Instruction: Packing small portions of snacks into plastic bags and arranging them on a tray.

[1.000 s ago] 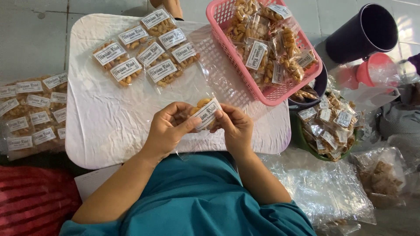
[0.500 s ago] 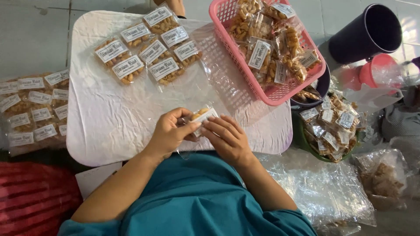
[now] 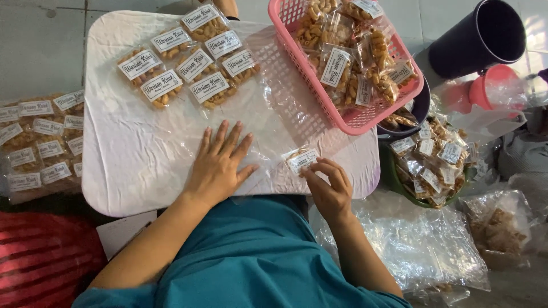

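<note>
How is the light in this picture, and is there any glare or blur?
Head view: soft, even light; mild glare on the clear plastic sheet covering the white table; faint shadow under the left hand; right hand and small labelled snack packet sharp.

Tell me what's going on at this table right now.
A person in a teal shirt sits at a white plastic-covered table. The left hand lies flat, fingers spread, on a clear plastic sheet. The right hand pinches a small clear labelled snack packet at the table's near edge. Seven similar packets lie at the far side, and a pink plastic basket holds more.
</note>
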